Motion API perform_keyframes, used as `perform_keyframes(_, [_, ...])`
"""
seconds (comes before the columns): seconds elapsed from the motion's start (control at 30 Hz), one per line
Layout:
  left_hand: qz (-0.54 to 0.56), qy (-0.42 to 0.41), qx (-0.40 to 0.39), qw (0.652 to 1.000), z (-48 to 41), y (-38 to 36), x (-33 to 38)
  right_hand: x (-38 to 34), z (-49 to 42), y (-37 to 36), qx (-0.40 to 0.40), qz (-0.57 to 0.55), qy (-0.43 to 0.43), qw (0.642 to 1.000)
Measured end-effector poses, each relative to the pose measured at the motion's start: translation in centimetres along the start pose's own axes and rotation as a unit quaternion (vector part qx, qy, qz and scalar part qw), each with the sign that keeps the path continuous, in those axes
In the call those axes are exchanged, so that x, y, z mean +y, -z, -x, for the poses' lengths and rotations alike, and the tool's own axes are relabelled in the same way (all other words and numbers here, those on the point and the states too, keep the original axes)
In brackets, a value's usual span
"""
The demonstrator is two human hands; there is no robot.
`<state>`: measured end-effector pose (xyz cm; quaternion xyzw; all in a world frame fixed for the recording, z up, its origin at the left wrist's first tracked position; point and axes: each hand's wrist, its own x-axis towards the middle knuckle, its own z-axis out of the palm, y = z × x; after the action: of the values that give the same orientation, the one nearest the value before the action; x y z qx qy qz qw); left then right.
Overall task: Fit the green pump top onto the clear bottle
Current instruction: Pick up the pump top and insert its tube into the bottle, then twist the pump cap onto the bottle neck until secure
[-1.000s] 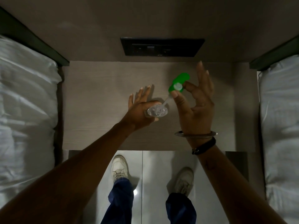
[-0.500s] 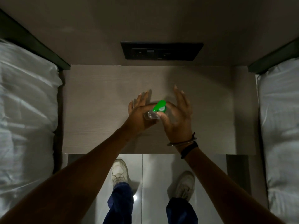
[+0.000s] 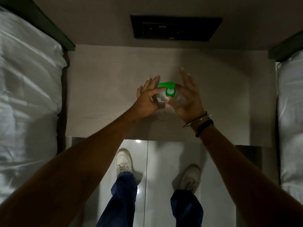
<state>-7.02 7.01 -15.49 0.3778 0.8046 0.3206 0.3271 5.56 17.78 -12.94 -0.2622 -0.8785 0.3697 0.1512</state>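
The clear bottle (image 3: pixel 161 97) is held over the middle of the wooden bedside table (image 3: pixel 106 95). My left hand (image 3: pixel 147 99) grips its left side with thumb and index finger, the other fingers spread. The green pump top (image 3: pixel 168 89) sits on the bottle's neck, nozzle pointing left. My right hand (image 3: pixel 186 97) pinches the pump's collar with thumb and index finger; its other fingers point up and away. The bottle's lower body is hidden between my two hands.
A black socket panel (image 3: pixel 175 28) is set in the wall behind the table. White beds stand on both sides, one at the left (image 3: pixel 27 89) and one at the right (image 3: pixel 290 112). My legs and white shoes (image 3: pixel 123 161) are on the glossy floor below the table's front edge.
My right hand brought the pump top from up at the right down onto the bottle, its tube going inside. The nozzle has turned from pointing up-right to pointing left. My left hand stayed on the bottle.
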Motion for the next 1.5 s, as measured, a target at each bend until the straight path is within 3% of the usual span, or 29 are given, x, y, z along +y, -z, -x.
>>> perform_keyframes(0.27, [-0.004, 0.029, -0.017, 0.999, 0.7, -0.6, 0.6, -0.6, 0.9, -0.5, 0.077, -0.121, -0.103, 0.984])
perform_keyframes(0.43, [0.005, 0.035, -0.009, 0.999, 0.9, -0.8, 0.4, -0.5, 0.5, -0.3, 0.052, -0.068, -0.072, 0.994])
perform_keyframes(0.6, [0.021, 0.029, -0.002, 0.999, 0.6, -1.0, -0.1, -0.3, 0.0, 0.8, -0.047, -0.042, -0.014, 0.998])
perform_keyframes(0.8, [0.014, 0.017, -0.019, 1.000, 0.6, -0.7, -0.2, -0.5, -0.4, -0.1, 0.034, -0.004, -0.046, 0.998])
perform_keyframes(1.0, [0.017, 0.005, -0.015, 1.000, 0.1, -1.2, -0.9, -0.5, 0.2, -0.3, -0.013, -0.087, -0.070, 0.994])
perform_keyframes(1.17, [0.021, -0.001, -0.020, 1.000, -0.5, -1.8, -2.0, -1.0, -0.5, -0.3, 0.093, -0.030, -0.046, 0.994])
perform_keyframes(1.27, [-0.008, 0.000, -0.025, 1.000, -0.7, -1.9, -2.3, -1.0, 0.0, -0.3, 0.056, -0.049, -0.050, 0.996])
perform_keyframes(1.37, [0.039, -0.002, -0.009, 0.999, -0.6, -2.2, -2.2, -0.4, 0.2, 0.1, 0.024, -0.084, -0.031, 0.996])
perform_keyframes(1.5, [0.030, 0.003, -0.010, 1.000, -1.3, -2.6, -2.4, -0.3, -0.4, 0.3, 0.083, -0.023, -0.047, 0.995])
